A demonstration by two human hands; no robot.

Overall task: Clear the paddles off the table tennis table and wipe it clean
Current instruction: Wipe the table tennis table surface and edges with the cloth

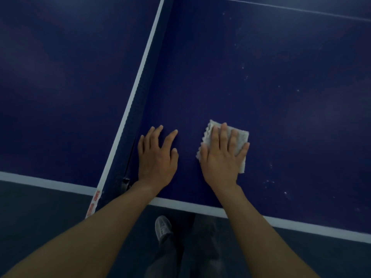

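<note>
Wiping, by the look of it, rather than clearing: no paddle to be seen anywhere on the visible stretch of the table [281,87], so probably past the first half of the task, though impossible to vouch for what lies outside the view. Pressing a white cloth [240,137] flat against the blue surface with the right grip [222,157], palm down, fingers straight and spread across the fabric, pinching nothing; cloth lying a little in from the near edge line [200,205] and well to the right of the net [140,81]. Resting the left grip [158,157] flat on bare table just beside the net, fingers splayed, holding nothing, seemingly bracing the body's lean. Noting pale specks [269,181] scattered right of the cloth near the edge and farther up the surface, hence plenty left to wipe on this side. Next, most likely, sliding the cloth rightward and away toward those specks: calling for even downward pressure, fingers kept wide so as to stop the fabric bunching or slipping out, and overlapping passes rather than one long sweep. Worth shifting the left grip or stepping sideways to reach farther. Too dim to judge whether the half beyond the net needs wiping.
</note>
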